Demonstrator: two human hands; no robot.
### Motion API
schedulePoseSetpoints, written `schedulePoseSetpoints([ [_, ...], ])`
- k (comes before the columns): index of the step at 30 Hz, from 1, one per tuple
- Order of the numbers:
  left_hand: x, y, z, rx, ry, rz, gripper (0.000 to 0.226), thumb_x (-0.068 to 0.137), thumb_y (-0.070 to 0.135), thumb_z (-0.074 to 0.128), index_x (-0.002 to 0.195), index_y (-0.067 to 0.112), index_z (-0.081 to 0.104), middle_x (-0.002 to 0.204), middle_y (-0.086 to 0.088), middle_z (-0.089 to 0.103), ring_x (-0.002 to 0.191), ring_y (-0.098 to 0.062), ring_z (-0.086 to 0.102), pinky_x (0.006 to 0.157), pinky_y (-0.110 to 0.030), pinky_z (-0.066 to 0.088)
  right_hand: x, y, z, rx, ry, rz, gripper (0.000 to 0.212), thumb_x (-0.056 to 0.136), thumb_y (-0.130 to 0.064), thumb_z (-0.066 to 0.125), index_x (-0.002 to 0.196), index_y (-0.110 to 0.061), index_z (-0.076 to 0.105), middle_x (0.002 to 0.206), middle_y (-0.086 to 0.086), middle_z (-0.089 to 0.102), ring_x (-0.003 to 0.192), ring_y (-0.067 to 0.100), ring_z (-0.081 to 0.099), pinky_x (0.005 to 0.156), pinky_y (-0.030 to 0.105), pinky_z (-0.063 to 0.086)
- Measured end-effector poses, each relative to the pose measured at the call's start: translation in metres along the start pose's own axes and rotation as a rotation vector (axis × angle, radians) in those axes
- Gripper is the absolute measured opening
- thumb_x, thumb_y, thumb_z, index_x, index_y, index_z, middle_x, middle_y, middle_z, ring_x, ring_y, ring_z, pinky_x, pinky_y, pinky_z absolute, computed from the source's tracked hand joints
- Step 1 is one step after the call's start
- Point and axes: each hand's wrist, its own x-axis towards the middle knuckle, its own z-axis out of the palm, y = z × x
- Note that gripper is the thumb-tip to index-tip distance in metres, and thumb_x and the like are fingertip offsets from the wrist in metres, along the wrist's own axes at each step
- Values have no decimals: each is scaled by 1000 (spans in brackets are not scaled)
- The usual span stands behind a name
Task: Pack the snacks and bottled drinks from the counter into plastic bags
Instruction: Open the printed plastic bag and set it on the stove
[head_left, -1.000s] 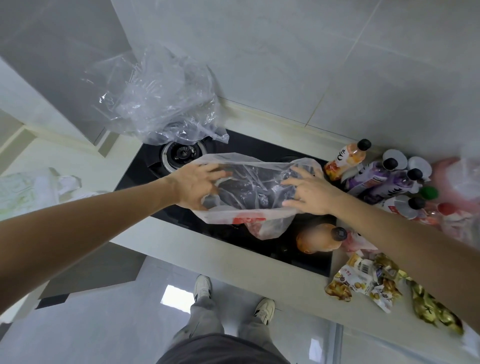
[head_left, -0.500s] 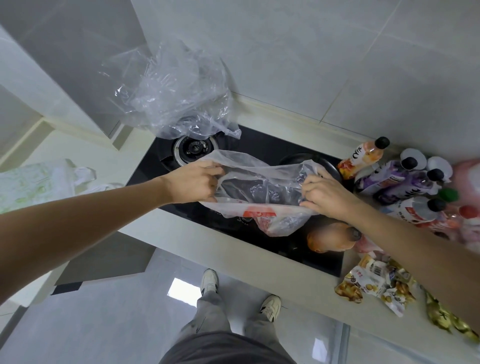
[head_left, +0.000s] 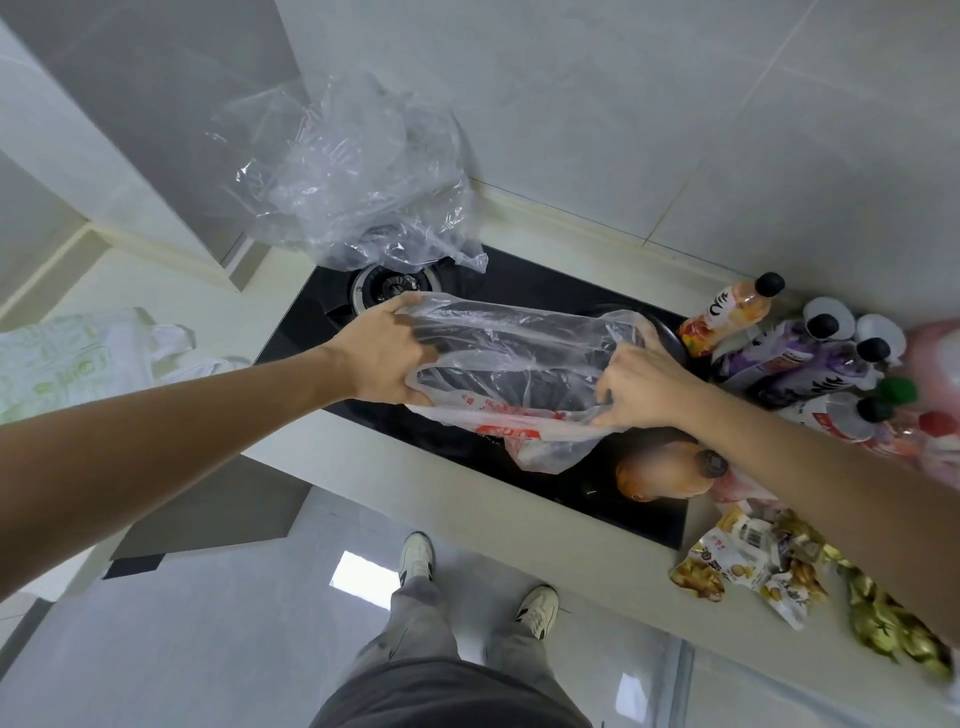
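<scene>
A clear plastic bag with red print (head_left: 519, 374) is held over the black stovetop, its mouth spread between my hands. My left hand (head_left: 387, 356) grips the bag's left edge. My right hand (head_left: 641, 387) pinches its right edge. An orange bottle with a black cap (head_left: 660, 473) lies on the stovetop just below my right wrist. To the right stand an orange drink bottle (head_left: 724, 314) and several purple bottles (head_left: 795, 364). Snack packets (head_left: 748, 564) lie on the counter at the right, partly under my right forearm.
A crumpled clear bag (head_left: 353, 176) sits over the far left burner (head_left: 389, 286). A white bag with green print (head_left: 67, 364) lies on the counter at the left. The stovetop (head_left: 524, 291) is set in a pale counter against a tiled wall. My shoes (head_left: 415, 556) stand on the floor below.
Both hands have closed on the bag's edges and drawn its mouth wider; the right fingers went from flat on the bag to pinching it. The view has shifted slightly.
</scene>
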Motion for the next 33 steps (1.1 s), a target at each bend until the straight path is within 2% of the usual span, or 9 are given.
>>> schedulePoseSetpoints([
  [2,-3,4,2,-14,-54,-42,91,78,91,8,130,39,62,121,8,72,131,-20,55,125,-49,-3,-2,-14,-9,-1,-73,26,49,78,-76,57,71,-32,76,72,-15,64,104,16,54,122,61,-10],
  [4,-9,12,7,-23,-64,-67,94,74,95,6,121,41,68,115,10,72,127,-21,50,123,-48,5,-7,-29,-15,21,-155,43,54,78,-81,55,91,-36,79,112,-12,63,129,25,43,123,61,-9],
  [7,-19,26,13,-63,-75,-105,103,65,101,10,115,36,74,126,2,58,127,-24,40,120,-47,15,-15,-55,-18,79,-285,75,81,74,-89,52,136,-39,63,160,4,31,152,39,11,122,60,-11],
  [10,-29,39,16,-94,-104,-87,112,59,106,20,122,31,72,141,-2,41,136,-27,30,122,-53,12,-21,-80,-15,141,-367,111,102,70,-90,57,156,-41,37,172,9,2,156,45,-5,122,61,-10],
  [16,-43,65,34,-252,-168,71,112,64,92,54,158,45,15,170,8,9,157,-29,-1,118,-71,-3,-44,-120,17,217,-266,99,107,65,-93,58,157,-46,30,172,6,-2,154,48,-1,121,63,-14],
  [21,-41,80,48,-282,-240,116,105,72,88,57,158,46,14,167,10,24,157,-27,-1,115,-76,-6,-55,-137,44,215,-277,67,76,76,-92,45,126,-40,70,170,-4,19,155,42,-3,121,64,-15],
  [25,-35,92,62,-254,-210,125,89,82,84,48,158,49,17,166,4,27,156,-28,6,115,-77,-3,-62,-131,70,145,-149,90,94,91,-78,5,102,-25,82,136,-8,60,147,33,31,123,61,-6],
  [28,-30,99,72,-237,-155,89,75,89,77,47,155,48,28,163,3,33,151,-29,18,115,-75,8,-64,-124,85,122,-84,89,66,100,-64,32,98,-19,80,107,-6,69,126,28,53,123,53,1],
  [33,-21,115,80,-276,-4,72,55,88,68,61,134,38,61,143,-7,45,135,-31,39,108,-76,29,-62,-139,98,277,99,136,20,88,-33,73,107,-25,71,109,-5,61,115,26,56,119,57,25],
])
